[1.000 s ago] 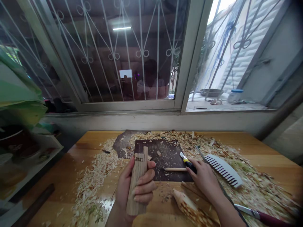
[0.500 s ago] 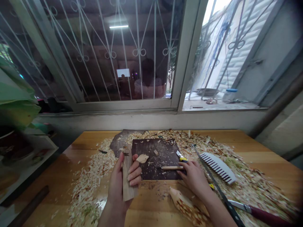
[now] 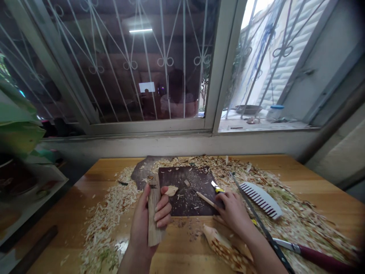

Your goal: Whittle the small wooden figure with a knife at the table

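My left hand (image 3: 142, 224) is closed round an upright flat block of wood (image 3: 154, 213), with a dark mark and a small brown bit near its top. Fingers of my right hand (image 3: 232, 207) are closed on the near end of a slim wooden-handled tool (image 3: 205, 198); its thin dark tip points up and left over the dark mat (image 3: 188, 209). By those fingers lies a yellow utility knife (image 3: 216, 187), partly hidden under the hand. A small pale carved wood piece (image 3: 172, 190) rests on the mat beside my left fingers. A larger carved wooden piece (image 3: 219, 243) lies below my right wrist.
Wood shavings (image 3: 102, 213) ring the mat on the wooden table (image 3: 176, 262). To the right are a white comb (image 3: 262, 199), a long dark metal strip (image 3: 262, 228) and a knife with a dark red handle (image 3: 319, 257). A barred window (image 3: 154, 125) stands behind.
The slim tool, level on the mat before, is now slanted with its dark tip further up the mat. My right fingers have drawn in on its end. The left hand keeps its hold.
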`<action>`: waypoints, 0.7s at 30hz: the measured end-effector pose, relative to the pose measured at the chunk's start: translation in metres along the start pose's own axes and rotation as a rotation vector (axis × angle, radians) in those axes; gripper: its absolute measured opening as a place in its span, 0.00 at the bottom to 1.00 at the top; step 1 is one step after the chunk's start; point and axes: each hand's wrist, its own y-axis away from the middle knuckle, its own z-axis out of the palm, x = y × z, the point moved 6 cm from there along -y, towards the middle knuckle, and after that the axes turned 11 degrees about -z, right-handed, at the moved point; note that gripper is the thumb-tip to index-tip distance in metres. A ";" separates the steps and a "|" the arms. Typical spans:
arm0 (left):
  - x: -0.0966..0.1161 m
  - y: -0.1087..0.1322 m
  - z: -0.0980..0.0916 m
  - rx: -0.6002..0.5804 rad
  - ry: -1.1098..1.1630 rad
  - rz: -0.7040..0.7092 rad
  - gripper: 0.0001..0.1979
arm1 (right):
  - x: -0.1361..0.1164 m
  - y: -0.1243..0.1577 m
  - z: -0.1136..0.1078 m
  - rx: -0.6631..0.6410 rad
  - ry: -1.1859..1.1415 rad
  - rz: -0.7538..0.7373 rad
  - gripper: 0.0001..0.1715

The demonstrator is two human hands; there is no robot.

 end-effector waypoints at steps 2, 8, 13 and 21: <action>0.002 0.001 0.000 0.005 0.006 0.014 0.24 | -0.003 0.002 -0.006 -0.064 -0.071 -0.005 0.06; 0.001 0.001 0.000 -0.008 -0.002 0.013 0.25 | -0.010 0.013 0.010 -0.325 -0.127 0.018 0.05; -0.005 0.001 0.006 -0.055 -0.097 0.003 0.25 | -0.011 0.007 -0.005 -0.170 -0.163 0.021 0.04; -0.020 0.004 0.008 0.029 -0.494 -0.053 0.25 | -0.015 0.022 -0.076 0.383 -0.868 0.082 0.14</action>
